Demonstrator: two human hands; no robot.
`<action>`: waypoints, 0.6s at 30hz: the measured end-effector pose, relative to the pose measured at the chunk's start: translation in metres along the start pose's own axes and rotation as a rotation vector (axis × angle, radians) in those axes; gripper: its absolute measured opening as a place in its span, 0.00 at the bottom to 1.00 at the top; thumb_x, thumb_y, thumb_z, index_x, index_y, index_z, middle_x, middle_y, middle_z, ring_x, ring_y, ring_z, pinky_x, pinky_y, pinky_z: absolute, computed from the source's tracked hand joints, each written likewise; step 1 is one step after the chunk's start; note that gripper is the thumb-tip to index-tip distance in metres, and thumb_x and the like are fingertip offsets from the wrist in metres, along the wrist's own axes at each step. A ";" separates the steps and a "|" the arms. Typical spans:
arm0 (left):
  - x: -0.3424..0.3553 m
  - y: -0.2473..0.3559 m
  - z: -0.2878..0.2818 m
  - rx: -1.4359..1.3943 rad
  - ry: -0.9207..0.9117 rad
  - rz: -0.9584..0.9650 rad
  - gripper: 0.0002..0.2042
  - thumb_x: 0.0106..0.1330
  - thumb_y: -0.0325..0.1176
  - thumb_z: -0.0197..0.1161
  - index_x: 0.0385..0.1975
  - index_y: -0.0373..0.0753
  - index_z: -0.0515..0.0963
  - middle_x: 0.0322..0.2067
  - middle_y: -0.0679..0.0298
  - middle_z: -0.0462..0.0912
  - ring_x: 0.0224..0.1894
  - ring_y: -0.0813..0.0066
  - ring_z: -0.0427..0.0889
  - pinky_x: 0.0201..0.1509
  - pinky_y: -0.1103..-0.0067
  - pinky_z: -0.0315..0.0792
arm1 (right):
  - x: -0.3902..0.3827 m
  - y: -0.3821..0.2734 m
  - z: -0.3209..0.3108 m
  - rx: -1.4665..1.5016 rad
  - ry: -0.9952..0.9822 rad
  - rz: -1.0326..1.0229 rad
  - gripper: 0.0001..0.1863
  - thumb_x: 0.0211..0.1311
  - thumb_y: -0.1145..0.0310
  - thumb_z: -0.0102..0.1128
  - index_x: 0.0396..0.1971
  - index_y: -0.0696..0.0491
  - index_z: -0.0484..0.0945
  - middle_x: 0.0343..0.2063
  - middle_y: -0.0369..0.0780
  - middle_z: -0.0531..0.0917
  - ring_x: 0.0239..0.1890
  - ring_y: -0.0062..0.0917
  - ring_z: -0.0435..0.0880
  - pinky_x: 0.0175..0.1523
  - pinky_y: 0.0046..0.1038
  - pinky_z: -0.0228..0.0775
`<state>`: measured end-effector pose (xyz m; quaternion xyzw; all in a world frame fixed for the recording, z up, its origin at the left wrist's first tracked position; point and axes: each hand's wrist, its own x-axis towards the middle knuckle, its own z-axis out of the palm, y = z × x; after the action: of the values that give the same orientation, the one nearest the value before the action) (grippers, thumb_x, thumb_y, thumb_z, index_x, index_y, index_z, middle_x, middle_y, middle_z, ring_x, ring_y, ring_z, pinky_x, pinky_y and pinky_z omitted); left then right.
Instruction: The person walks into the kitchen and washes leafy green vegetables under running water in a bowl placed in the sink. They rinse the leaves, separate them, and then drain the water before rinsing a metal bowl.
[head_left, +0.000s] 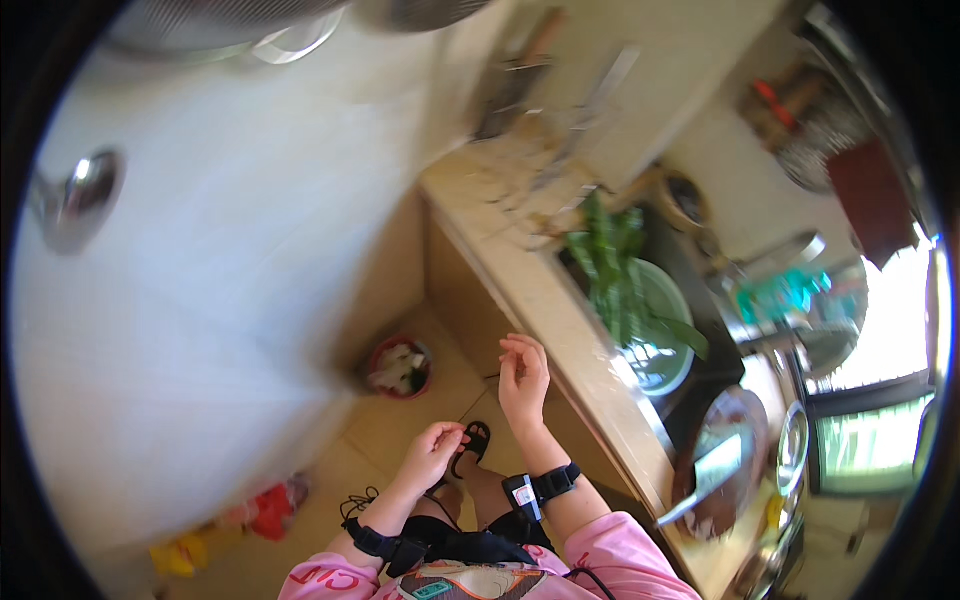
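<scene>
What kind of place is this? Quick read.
Most likely a home kitchen: leafy greens lie in and over the edge of a pale basin, and a broad-bladed knife rests on a round brown chopping board.

Fairly bright, mostly daylight; source was the window (905,330) at right, its upper pane blown out to white with bluish fringing at the rim. Glare sat on the knife (715,465) and inside the basin (676,370); the ladle (90,195) carried a small hot highlight. White surface (200,270) at left looked hazy and soft, with brownish shade along its right edge. Motion blur smeared the upper area badly, utensils (510,95) streaked. Left hand (433,455) and right hand (525,380) came out clearer, slightly soft. Floor (370,445) was dimmer. Fisheye bent things toward the rim; corners were black.
</scene>
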<state>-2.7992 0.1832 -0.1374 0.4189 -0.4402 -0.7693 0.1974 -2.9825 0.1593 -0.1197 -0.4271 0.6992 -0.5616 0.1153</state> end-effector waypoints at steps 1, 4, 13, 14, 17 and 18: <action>0.004 0.010 0.012 -0.014 -0.034 -0.013 0.11 0.68 0.35 0.51 0.43 0.35 0.72 0.35 0.65 0.79 0.36 0.82 0.76 0.39 0.85 0.70 | 0.011 -0.006 -0.024 0.007 0.064 0.011 0.09 0.54 0.83 0.49 0.34 0.57 0.75 0.40 0.42 0.76 0.33 0.24 0.77 0.32 0.20 0.71; 0.018 0.039 0.044 0.078 -0.156 0.085 0.11 0.67 0.33 0.52 0.42 0.33 0.72 0.34 0.63 0.79 0.35 0.81 0.76 0.42 0.84 0.71 | 0.034 -0.003 -0.092 -0.065 0.235 0.071 0.11 0.54 0.82 0.49 0.37 0.57 0.73 0.40 0.41 0.75 0.29 0.23 0.75 0.31 0.20 0.70; 0.083 0.086 0.135 0.226 -0.404 0.146 0.10 0.67 0.31 0.51 0.43 0.31 0.71 0.35 0.62 0.78 0.37 0.80 0.76 0.43 0.84 0.71 | 0.052 0.107 -0.220 -0.705 0.166 0.489 0.14 0.51 0.73 0.52 0.40 0.58 0.73 0.40 0.51 0.77 0.39 0.43 0.78 0.45 0.37 0.70; 0.100 0.092 0.145 0.213 -0.408 0.134 0.11 0.67 0.31 0.51 0.43 0.31 0.71 0.35 0.62 0.78 0.37 0.80 0.76 0.44 0.83 0.70 | 0.058 0.124 -0.226 -0.745 0.113 0.562 0.14 0.50 0.72 0.53 0.39 0.58 0.74 0.39 0.52 0.78 0.39 0.45 0.78 0.45 0.38 0.70; 0.133 0.104 0.175 0.339 -0.387 0.105 0.11 0.67 0.32 0.52 0.42 0.31 0.71 0.35 0.63 0.78 0.38 0.80 0.76 0.43 0.83 0.70 | 0.076 0.173 -0.235 -0.874 -0.252 0.756 0.12 0.47 0.71 0.53 0.32 0.58 0.78 0.36 0.53 0.79 0.41 0.44 0.78 0.46 0.38 0.71; 0.144 0.109 0.184 0.415 -0.399 0.144 0.11 0.66 0.32 0.53 0.42 0.31 0.72 0.35 0.63 0.78 0.38 0.80 0.76 0.43 0.83 0.70 | 0.086 0.190 -0.238 -0.831 -0.483 0.907 0.18 0.49 0.71 0.52 0.43 0.58 0.74 0.44 0.50 0.77 0.50 0.45 0.74 0.53 0.37 0.68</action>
<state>-3.0396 0.1223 -0.0647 0.2585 -0.6468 -0.7139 0.0710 -3.2765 0.2612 -0.1787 -0.2131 0.9228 -0.0291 0.3197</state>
